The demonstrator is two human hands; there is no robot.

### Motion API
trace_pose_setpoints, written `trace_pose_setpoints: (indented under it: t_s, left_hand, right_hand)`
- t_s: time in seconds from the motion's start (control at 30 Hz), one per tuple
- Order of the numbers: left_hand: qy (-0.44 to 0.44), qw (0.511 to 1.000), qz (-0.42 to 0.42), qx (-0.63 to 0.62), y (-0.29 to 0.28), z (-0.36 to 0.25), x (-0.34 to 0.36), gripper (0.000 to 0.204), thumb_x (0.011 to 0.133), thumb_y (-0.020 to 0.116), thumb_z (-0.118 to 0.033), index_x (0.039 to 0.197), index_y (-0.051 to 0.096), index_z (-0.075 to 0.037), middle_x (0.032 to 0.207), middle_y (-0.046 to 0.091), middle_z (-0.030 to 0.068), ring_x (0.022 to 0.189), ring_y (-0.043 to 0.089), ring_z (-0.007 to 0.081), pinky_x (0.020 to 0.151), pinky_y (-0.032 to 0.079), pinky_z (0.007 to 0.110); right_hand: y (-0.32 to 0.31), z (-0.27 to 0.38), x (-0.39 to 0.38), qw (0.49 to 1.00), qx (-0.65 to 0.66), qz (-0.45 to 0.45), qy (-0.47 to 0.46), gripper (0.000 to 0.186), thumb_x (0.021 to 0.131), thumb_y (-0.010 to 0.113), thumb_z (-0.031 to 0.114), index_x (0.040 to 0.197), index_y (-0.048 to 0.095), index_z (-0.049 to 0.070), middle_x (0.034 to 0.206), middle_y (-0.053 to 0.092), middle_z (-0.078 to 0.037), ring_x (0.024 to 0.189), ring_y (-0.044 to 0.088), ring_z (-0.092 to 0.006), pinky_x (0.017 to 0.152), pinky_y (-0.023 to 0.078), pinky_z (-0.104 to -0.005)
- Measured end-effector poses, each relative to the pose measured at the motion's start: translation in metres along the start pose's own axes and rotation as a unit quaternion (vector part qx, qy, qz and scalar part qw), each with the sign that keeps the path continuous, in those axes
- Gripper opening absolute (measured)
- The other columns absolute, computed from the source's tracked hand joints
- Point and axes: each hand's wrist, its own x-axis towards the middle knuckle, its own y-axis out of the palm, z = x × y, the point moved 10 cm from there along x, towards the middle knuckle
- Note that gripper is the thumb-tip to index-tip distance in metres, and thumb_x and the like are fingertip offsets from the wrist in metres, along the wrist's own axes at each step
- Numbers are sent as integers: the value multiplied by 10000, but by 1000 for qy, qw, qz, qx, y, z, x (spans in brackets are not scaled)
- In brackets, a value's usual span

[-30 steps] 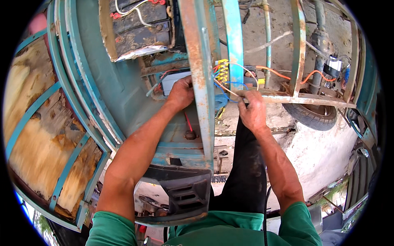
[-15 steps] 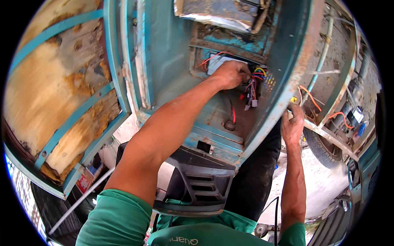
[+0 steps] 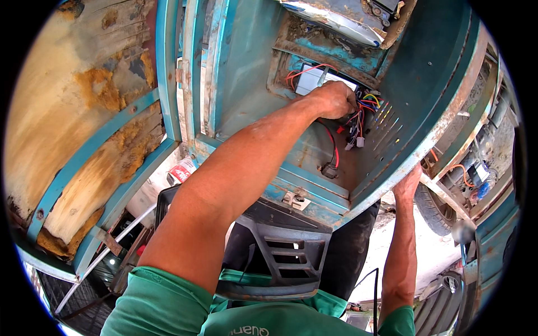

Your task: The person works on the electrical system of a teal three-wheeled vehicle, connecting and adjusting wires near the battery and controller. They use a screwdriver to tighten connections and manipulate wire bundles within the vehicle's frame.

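Inside a worn teal metal compartment [image 3: 252, 73], my left hand [image 3: 335, 102] is closed, fingers curled down beside a silver box [image 3: 309, 81]. What it grips is hidden under the fingers. A thin greyish piece [image 3: 323, 76] shows just beyond the knuckles, over the box. Right next to the hand, a bundle of coloured wires [image 3: 358, 115] with white connectors [image 3: 355, 143] and a red one hangs loose. Outside the compartment's right wall, my right hand [image 3: 408, 182] reaches up against the rusty panel edge [image 3: 417, 147]. Its fingers are out of sight behind that edge.
A red and black cable [image 3: 335, 151] ends on the compartment floor. A black plastic slotted part [image 3: 286, 252] lies before me. Left stands an open panel with worn yellowish backing [image 3: 89, 129]. A wheel [image 3: 434, 210] and frame bars are at right. A battered box [image 3: 342, 22] sits at the back.
The view has shifted, so the compartment appears lower and farther right. My left hand stays by the silver box and wires. My right fingers, partly visible before, are now behind the panel edge.
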Motion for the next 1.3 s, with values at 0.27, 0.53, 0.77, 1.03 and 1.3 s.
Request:
trace_pose_setpoints:
  t_s: [0.27,0.53,0.77,1.03,1.3]
  left_hand:
    - [-3,1000,-8,-26,-5,-3,3,214,883,673,-194,1038,759,-75,902,751,94,844,696,202,786,532,352]
    - [20,1000,-4,-15,4,-4,6,233,862,699,-227,1057,764,-116,1016,748,111,979,689,272,872,524,384]
    - [36,998,33,48,18,-22,1,276,861,678,-209,1110,760,-121,1096,734,138,1067,672,322,932,522,405]
    - [49,998,9,28,4,-23,-2,262,888,626,-164,1110,751,-102,1043,742,142,1025,683,315,903,526,402]
    - [61,998,-2,-17,0,-23,3,202,946,592,-116,1081,713,-26,897,735,101,803,697,192,746,549,353]
  right_hand:
    - [7,-27,-1,998,52,2,28,281,830,719,111,1084,667,2,1049,689,-185,968,664,-348,855,507,-436]
    - [9,-27,1,1000,16,15,17,270,811,714,108,1045,664,-17,947,689,-209,883,672,-393,786,515,-459]
    - [3,-6,-4,1000,23,2,5,274,815,717,117,1051,665,-13,952,688,-219,902,672,-396,786,517,-463]
    - [9,4,-2,998,33,50,21,236,824,716,96,1046,695,19,1033,702,-200,971,672,-384,847,522,-435]
    - [5,25,3,998,-54,24,-20,176,826,638,20,993,696,17,920,664,-192,887,644,-388,800,506,-458]
